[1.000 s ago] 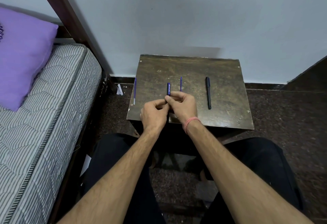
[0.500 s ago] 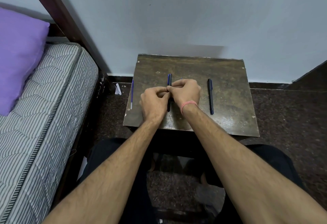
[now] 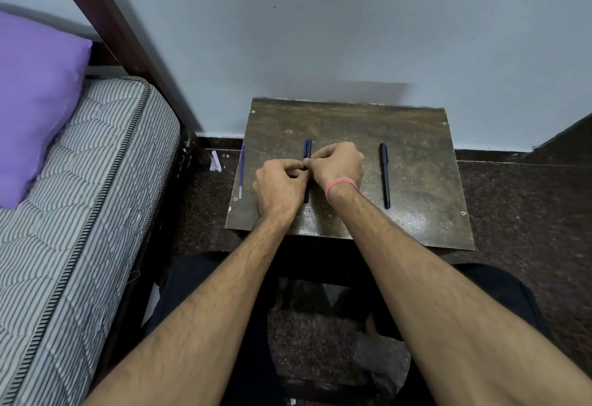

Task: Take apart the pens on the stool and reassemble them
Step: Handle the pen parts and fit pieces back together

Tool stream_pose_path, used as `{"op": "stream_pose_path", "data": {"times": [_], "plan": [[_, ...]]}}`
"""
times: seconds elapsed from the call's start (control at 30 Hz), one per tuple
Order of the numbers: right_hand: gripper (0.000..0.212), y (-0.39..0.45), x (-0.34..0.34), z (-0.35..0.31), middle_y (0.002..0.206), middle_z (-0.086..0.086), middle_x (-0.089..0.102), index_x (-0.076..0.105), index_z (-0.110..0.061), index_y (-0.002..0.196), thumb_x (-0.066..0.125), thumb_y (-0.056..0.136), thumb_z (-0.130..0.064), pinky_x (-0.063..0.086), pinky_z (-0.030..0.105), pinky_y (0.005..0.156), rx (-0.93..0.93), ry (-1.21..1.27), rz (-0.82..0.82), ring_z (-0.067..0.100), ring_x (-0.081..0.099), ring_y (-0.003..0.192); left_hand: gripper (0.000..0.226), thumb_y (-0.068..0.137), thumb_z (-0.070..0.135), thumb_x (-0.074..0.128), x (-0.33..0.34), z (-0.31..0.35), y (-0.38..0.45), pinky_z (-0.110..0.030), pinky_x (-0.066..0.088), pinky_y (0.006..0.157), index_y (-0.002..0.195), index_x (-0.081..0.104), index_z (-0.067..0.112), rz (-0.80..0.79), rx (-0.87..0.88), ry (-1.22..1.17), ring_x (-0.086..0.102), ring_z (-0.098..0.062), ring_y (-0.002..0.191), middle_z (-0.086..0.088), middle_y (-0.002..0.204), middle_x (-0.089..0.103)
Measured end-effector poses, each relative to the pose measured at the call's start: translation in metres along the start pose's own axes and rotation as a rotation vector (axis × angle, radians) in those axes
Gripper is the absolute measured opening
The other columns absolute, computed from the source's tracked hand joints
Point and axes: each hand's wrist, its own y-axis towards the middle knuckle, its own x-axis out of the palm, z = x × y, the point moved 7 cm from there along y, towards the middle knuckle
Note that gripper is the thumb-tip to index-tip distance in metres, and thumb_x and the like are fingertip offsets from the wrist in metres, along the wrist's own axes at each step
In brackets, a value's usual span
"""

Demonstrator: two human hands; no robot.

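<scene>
Sat facing a dark wooden stool (image 3: pixel 416 162) in the middle of the frame, its far edge close against the pale wall (image 3: pixel 352 27). Both hands met over the stool's centre, knuckles nearly touching. Left hand (image 3: pixel 279 189) curled, fingertips pinched together at the meeting point; right hand (image 3: pixel 339 163) likewise curled, its pinch pressed against the left's. Seemed to be clamped on some small pen part between them, too hidden by the fingers to name. Pink band (image 3: pixel 340 185) worn round the right wrist.

Between the two hands, a dark pen (image 3: pixel 307 152) lay on the stool, pointing away toward the wall, its upper end showing above the fingers and its lower end below them. Cannot tell whether held or merely lying under the hands. To the right, well apart from the hands, a black capped pen (image 3: pixel 385 174) lay parallel, with bare wood on both sides of it. At the stool's left edge, a thin blue refill (image 3: pixel 242 171) lay right along the rim, almost overhanging. A sliver of blue (image 3: pixel 332 142) peeked above the right hand.

Widest bare wood at the upper part of the stool and along its right side. Striped mattress (image 3: pixel 80 213) and purple pillow (image 3: pixel 35 98) at the left of the frame, a narrow strip of dark floor (image 3: pixel 205 200) between bed and stool.
</scene>
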Motion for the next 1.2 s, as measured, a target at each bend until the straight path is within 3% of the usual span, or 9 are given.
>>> {"op": "stream_pose_path", "data": {"times": [0.13,0.3,0.43,0.6,0.77,0.9,1.0,1.1,1.2], "plan": [[0.017,-0.004,-0.001,-0.002,0.081,-0.010,0.080,0.083,-0.027,0.070,0.097,0.078,-0.030,0.043,0.016,0.061,-0.035,-0.017,-0.007,0.011,0.074,0.086,0.018,0.090,0.035,0.080,-0.003,0.000,-0.004,-0.020,0.047,0.082,0.105,0.090,0.035,0.014,0.001,-0.017,0.082,-0.009,0.098,0.013,0.094,0.087],[0.013,-0.015,-0.010,0.000,0.077,-0.009,0.080,0.086,-0.025,0.080,0.094,0.080,-0.035,0.061,0.027,0.086,-0.129,0.000,-0.028,0.009,0.077,0.083,0.020,0.084,0.047,0.089,-0.005,-0.004,-0.007,-0.025,0.054,0.082,0.097,0.088,0.031,0.022,0.017,-0.039,0.080,-0.004,0.089,0.018,0.078,0.081],[0.006,-0.024,-0.027,0.014,0.075,-0.009,0.081,0.085,-0.023,0.084,0.090,0.083,-0.026,0.067,0.039,0.085,-0.142,0.127,-0.041,0.010,0.080,0.075,0.025,0.081,0.040,0.097,-0.004,-0.011,-0.018,-0.031,0.064,0.090,0.098,0.086,0.026,0.008,0.035,-0.130,0.080,-0.004,0.083,0.017,0.079,0.080],[0.005,-0.024,-0.087,0.035,0.079,-0.020,0.078,0.083,-0.030,0.091,0.085,0.087,-0.029,0.064,0.025,0.084,-0.259,-0.002,0.167,-0.006,0.073,0.075,0.035,0.082,0.031,0.098,-0.007,-0.013,-0.040,-0.027,0.064,0.090,0.114,0.085,0.025,0.050,0.061,-0.164,0.074,-0.006,0.087,0.013,0.097,0.077],[0.019,-0.004,-0.134,0.059,0.105,-0.008,0.077,0.079,-0.029,0.105,0.085,0.088,-0.035,0.050,0.027,0.089,-0.252,-0.191,0.276,0.016,0.073,0.098,0.028,0.090,0.032,0.090,-0.004,0.002,-0.070,-0.026,0.052,0.085,0.116,0.080,0.033,0.086,0.211,-0.105,0.061,-0.015,0.100,0.016,0.098,0.066],[0.032,0.005,-0.131,0.073,0.099,-0.012,0.080,0.079,-0.029,0.103,0.092,0.080,-0.047,0.045,0.025,0.085,-0.143,-0.202,0.171,0.012,0.074,0.098,0.020,0.096,0.028,0.085,0.019,0.013,-0.089,-0.012,0.049,0.072,0.114,0.079,0.034,-0.045,0.259,-0.208,0.062,-0.004,0.081,0.011,0.095,0.067],[0.018,0.003,-0.123,0.068,0.097,-0.008,0.083,0.083,-0.029,0.100,0.086,0.083,-0.035,0.057,0.031,0.092,-0.157,-0.306,0.109,0.022,0.077,0.105,0.015,0.099,0.027,0.081,0.037,0.019,-0.094,-0.019,0.056,0.067,0.113,0.079,0.032,-0.140,0.232,-0.286,0.059,-0.005,0.062,0.005,0.089,0.072],[0.012,-0.011,-0.119,0.076,0.087,-0.004,0.083,0.084,-0.026,0.091,0.086,0.079,-0.029,0.059,0.029,0.091,-0.111,-0.236,0.048,0.020,0.079,0.094,0.018,0.105,0.032,0.073,0.055,0.021,-0.095,-0.028,0.064,0.076,0.122,0.077,0.027,-0.243,0.144,-0.322,0.067,-0.004,0.070,0.006,0.092,0.075],[0.011,-0.039,-0.099,0.101,0.082,0.003,0.082,0.083,-0.017,0.092,0.090,0.084,-0.019,0.065,0.041,0.081,-0.007,0.229,-0.131,0.023,0.079,0.080,0.027,0.110,0.040,0.066,0.074,0.020,-0.095,-0.048,0.067,0.097,0.129,0.073,0.022,-0.378,0.005,-0.348,0.081,-0.018,0.099,0.000,0.109,0.082]]}}
